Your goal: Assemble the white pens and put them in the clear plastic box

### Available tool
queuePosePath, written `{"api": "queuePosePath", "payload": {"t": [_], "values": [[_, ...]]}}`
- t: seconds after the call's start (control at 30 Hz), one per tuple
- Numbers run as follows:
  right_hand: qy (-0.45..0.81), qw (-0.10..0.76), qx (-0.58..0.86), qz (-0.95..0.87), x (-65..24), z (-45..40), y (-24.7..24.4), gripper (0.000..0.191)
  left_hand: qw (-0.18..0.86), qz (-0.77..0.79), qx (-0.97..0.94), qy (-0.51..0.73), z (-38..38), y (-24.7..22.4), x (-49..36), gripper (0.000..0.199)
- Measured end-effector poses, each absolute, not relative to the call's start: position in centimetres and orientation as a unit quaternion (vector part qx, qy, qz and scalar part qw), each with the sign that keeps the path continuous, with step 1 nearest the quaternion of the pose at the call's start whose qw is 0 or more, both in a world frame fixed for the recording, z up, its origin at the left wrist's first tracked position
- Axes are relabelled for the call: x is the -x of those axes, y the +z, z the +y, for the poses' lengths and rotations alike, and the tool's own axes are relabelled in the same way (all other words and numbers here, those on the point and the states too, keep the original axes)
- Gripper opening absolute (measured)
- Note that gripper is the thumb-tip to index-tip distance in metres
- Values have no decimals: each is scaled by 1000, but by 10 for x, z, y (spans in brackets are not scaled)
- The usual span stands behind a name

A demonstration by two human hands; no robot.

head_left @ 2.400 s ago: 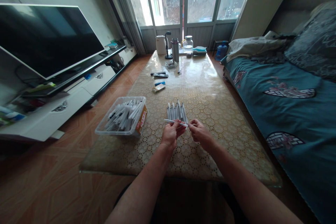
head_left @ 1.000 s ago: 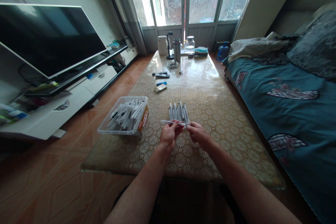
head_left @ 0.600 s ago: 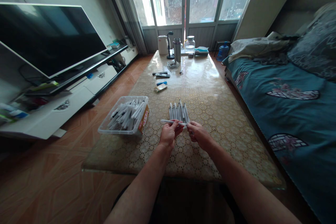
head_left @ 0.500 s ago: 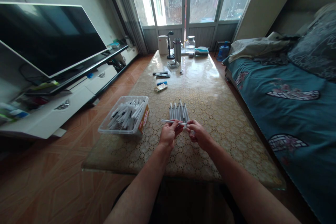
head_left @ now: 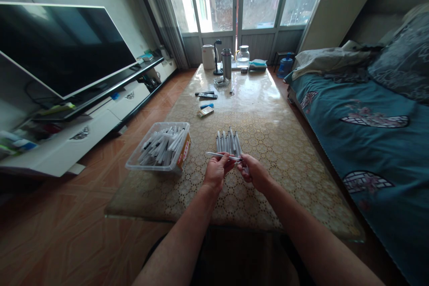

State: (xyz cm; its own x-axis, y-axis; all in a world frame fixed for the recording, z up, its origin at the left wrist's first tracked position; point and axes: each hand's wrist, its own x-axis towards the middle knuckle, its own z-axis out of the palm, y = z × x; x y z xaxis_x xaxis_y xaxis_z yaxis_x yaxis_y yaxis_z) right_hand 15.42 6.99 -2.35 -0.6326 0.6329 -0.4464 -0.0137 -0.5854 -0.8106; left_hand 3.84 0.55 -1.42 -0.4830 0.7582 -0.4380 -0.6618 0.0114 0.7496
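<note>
A slim white pen [head_left: 214, 154] lies crosswise between my hands, pointing left. My left hand [head_left: 215, 172] is closed around its middle, thumb on top. My right hand [head_left: 254, 171] pinches the pen's right end; whether a separate cap sits in those fingers is hidden. Just beyond my hands, several white pens [head_left: 228, 142] rest side by side on the patterned table cover [head_left: 268, 143]. To the left stands a clear plastic box [head_left: 157, 168] heaped with white pens [head_left: 162, 145], some with dark ends.
Farther up the table are a small carton [head_left: 205, 111], a blue object [head_left: 207, 106], a remote control [head_left: 208, 96] and a glass ashtray [head_left: 221, 82]. At the far end stand a steel flask [head_left: 227, 65], a kettle [head_left: 208, 58] and a glass jug [head_left: 243, 57].
My right hand has shifted and turned slightly at the pen's right end. The pen has moved a touch to the right; the left hand has hardly moved.
</note>
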Motion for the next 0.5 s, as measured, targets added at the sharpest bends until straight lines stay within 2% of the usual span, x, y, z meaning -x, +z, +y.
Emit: {"api": "queuePosePath", "payload": {"t": [0.13,0.33,0.4,0.5], "values": [[781,189,398,-443,-153,70,-26,40,493,513,-56,701,5,-15,-38,25],[823,237,355,-374,-155,73,-22,22,440,535,-40,720,7,-16,-30,30],[857,222,337,-320,-157,75,-20,15,408,551,-67,725,6,-16,-29,31],[886,187,318,-280,-159,78,-19,17,353,577,-149,721,6,-16,-32,32]]}}
